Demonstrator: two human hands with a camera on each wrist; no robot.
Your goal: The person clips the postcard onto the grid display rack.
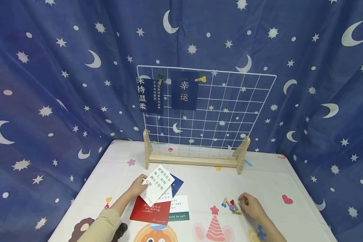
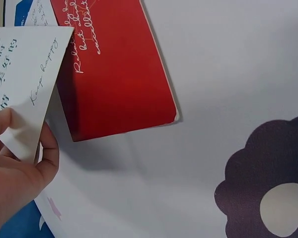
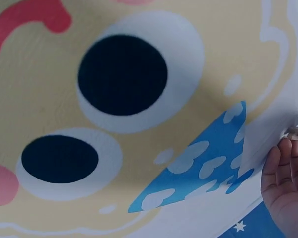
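My left hand (image 1: 137, 187) pinches a white card (image 1: 158, 185) with dark lettering, thumb on top and fingers beneath. The left wrist view shows that card (image 2: 25, 64) tilted above a red card (image 2: 119, 74). Under and beside it lie a blue card (image 1: 177, 184) and a white-and-green card (image 1: 181, 215). On the right, my right hand (image 1: 252, 207) pinches a small wooden clothespin with a teal top (image 1: 241, 201), mostly hidden by the fingers. Just left of it is a small pile of clothespins (image 1: 231, 207) with coloured ends. The right wrist view catches the hand (image 3: 288, 188) only at its edge.
A white wire grid (image 1: 207, 70) stands in a wooden base (image 1: 193, 161) at the table's back. Two dark blue cards hang there: one (image 1: 152, 101) under a green-topped clothespin (image 1: 160, 79), another (image 1: 184, 105) under a yellow one (image 1: 200, 79). Starry curtains (image 1: 305, 60) surround the table.
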